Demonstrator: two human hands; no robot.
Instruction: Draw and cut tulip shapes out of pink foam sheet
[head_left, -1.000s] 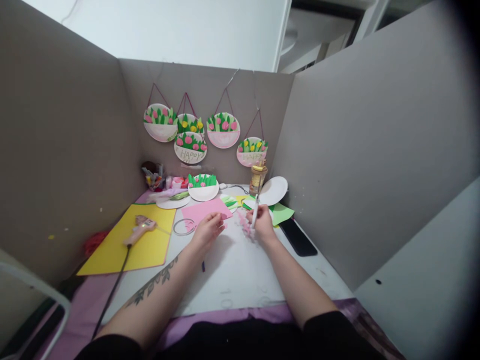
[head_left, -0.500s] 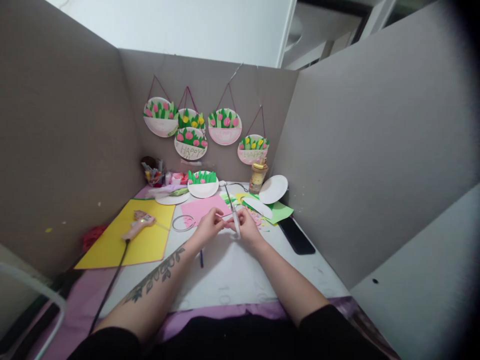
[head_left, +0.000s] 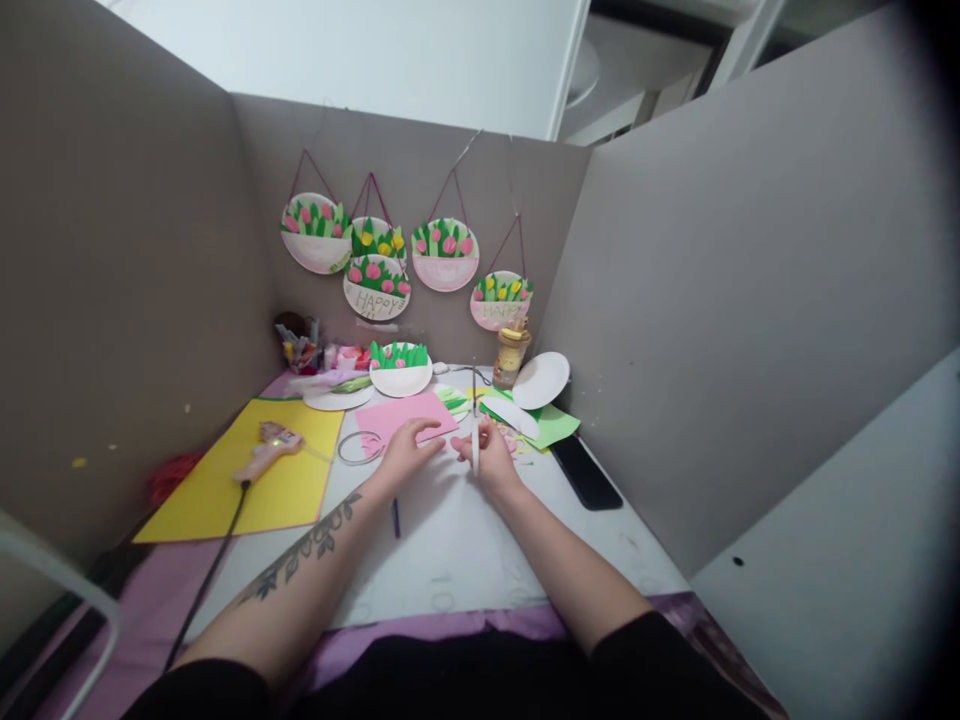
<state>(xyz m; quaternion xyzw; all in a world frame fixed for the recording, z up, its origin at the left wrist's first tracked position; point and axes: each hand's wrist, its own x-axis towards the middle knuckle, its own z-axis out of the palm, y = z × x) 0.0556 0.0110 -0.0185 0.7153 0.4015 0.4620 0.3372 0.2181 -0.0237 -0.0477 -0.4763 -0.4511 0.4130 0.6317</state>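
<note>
My right hand (head_left: 493, 458) is closed around white-handled scissors (head_left: 475, 430), whose blades point away from me. A small pink piece (head_left: 457, 444) shows at its fingertips. To the left, my left hand (head_left: 411, 450) has its fingers apart and nothing visible in them, close to a pink paper sheet (head_left: 409, 418) on the table. Pink and green scraps (head_left: 517, 440) lie just beyond my right hand. A paper plate with green leaves and pink flowers (head_left: 401, 378) stands behind both hands.
A glue gun (head_left: 266, 453) rests on yellow paper (head_left: 217, 490) at the left. Nearby are a silver ring (head_left: 360, 448) and a blue pen (head_left: 397, 518). A phone (head_left: 586, 474), white plate (head_left: 541, 380) and cup (head_left: 511, 357) stand or lie at the right. Decorated plates (head_left: 445, 268) hang behind.
My left hand has come away from my right hand and its fingers have spread. The scissors in my right hand have turned more upright in view. The camera view has shifted slightly.
</note>
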